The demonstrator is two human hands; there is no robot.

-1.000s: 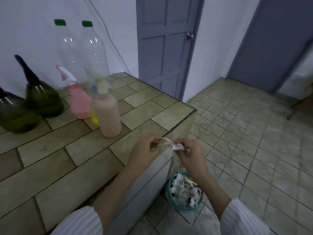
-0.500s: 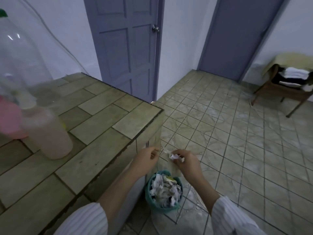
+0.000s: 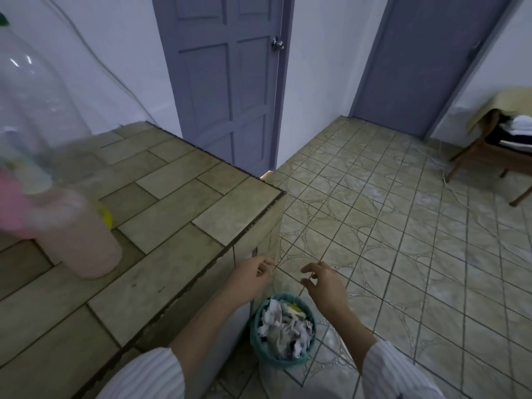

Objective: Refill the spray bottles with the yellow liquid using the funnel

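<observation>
Head view: paper-filled bin (image 3: 283, 359) under hands (image 3: 324, 285)

I see the crumpled white paper scrap, pinched between both hands half a second ago, gone from them. My right hand (image 3: 322, 285) now spreads its fingers loosely, empty, above the teal wastebasket (image 3: 283, 331); my left hand (image 3: 253, 273) has drawn apart from it, fingers loosely curled.

Counter (image 3: 161, 197): matt olive tile, dark rough grout, chipped edge. Floor (image 3: 403, 240): glossy patterned tile. Clear plastic bottle (image 3: 34, 105), upper left; pale pink plastic bottle (image 3: 83, 243), blurred. Teal plastic bin (image 3: 283, 361) of crumpled paper. Painted panel door (image 3: 221, 82), metal knob (image 3: 277, 44). Wooden chair (image 3: 489, 156), right.
</observation>
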